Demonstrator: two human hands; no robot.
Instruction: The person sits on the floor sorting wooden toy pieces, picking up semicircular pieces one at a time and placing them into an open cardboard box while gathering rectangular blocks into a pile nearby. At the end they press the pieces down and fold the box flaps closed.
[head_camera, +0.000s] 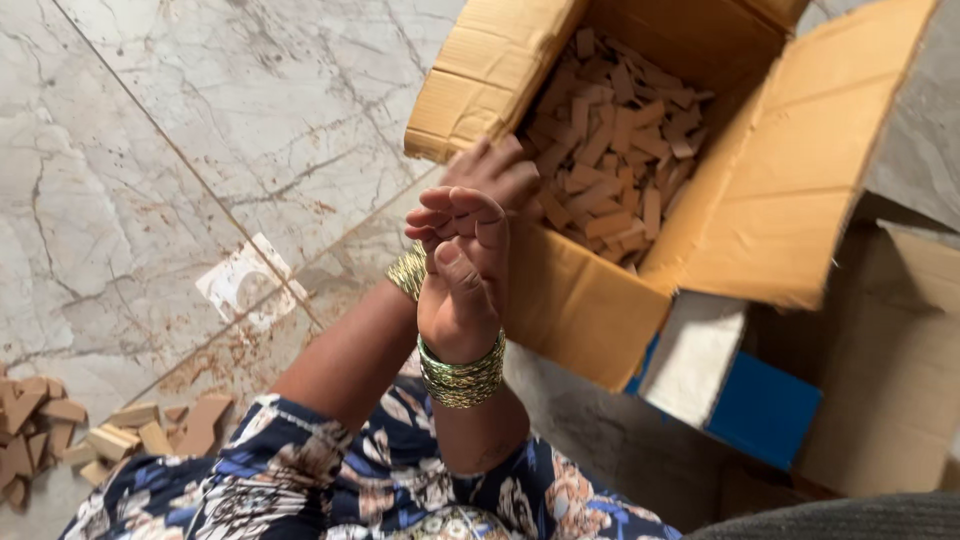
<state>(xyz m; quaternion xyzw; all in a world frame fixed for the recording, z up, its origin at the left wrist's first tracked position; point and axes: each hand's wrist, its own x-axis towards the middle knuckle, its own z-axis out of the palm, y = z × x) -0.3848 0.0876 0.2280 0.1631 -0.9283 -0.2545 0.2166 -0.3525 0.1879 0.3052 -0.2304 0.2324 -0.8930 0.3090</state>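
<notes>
My two hands are raised together in front of an open cardboard box (590, 310). My right hand (462, 270) is nearer the camera, its fingers curled over against my left hand (497, 172), which lies behind it and is mostly hidden. I see nothing held between them. Both wrists wear stacks of gold-green bangles (462, 372). The box holds several small tan wooden pieces (615, 150), just beyond my fingertips.
Loose wooden pieces (60, 430) lie on the marble floor at the lower left. A scrap of white paper (245, 282) sits on the tiles. A blue and white box (740, 390) and another cardboard carton (890, 360) stand at the right. My floral garment (330, 480) fills the bottom.
</notes>
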